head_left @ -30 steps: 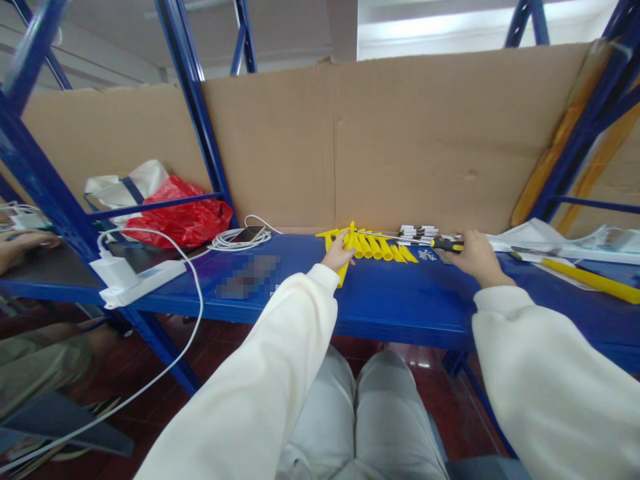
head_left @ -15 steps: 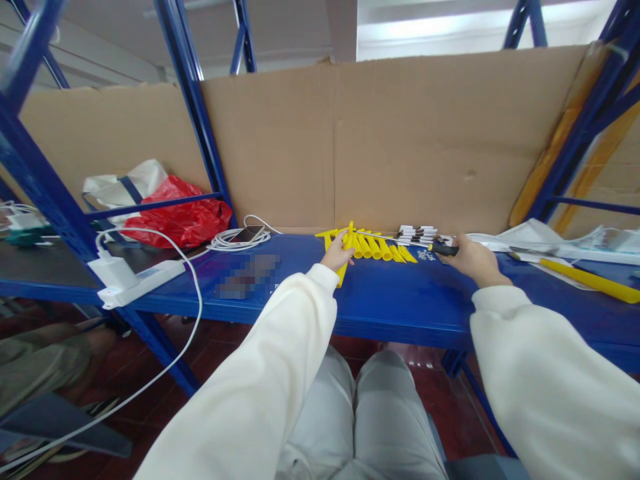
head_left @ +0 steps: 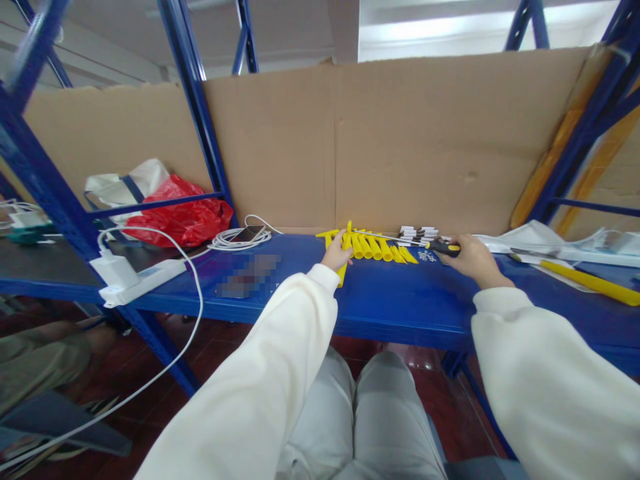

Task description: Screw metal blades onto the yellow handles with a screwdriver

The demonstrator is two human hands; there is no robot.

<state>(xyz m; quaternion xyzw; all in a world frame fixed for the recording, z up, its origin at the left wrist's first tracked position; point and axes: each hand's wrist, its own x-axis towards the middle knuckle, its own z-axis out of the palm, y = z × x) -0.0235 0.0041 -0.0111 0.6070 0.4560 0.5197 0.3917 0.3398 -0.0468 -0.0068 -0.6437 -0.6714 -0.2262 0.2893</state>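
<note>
My left hand (head_left: 336,254) is closed around a yellow plastic part (head_left: 343,276) that stands out above and below the fingers. In my right hand (head_left: 473,260) is a screwdriver (head_left: 443,247) with a black and yellow handle. Its long shaft points left, and the tip reaches the held yellow part; exact contact is too small to make out. Behind the shaft, several similar yellow plastic parts (head_left: 376,251) lie in a slanted row. Small white-and-black pieces (head_left: 418,233) are stacked beyond them, and tiny metallic bits, possibly screws (head_left: 427,257), lie near the screwdriver handle.
A cardboard panel (head_left: 400,147) stands behind the blue bench (head_left: 400,300). On the left are a red plastic bag (head_left: 187,213), coiled white cable (head_left: 237,239) and a power strip (head_left: 145,283). A long yellow object (head_left: 595,283) and white plastic bags (head_left: 535,237) lie right.
The screwdriver handle has turned slightly in my right hand, showing more yellow. My left hand and the yellow part stay in nearly the same place.
</note>
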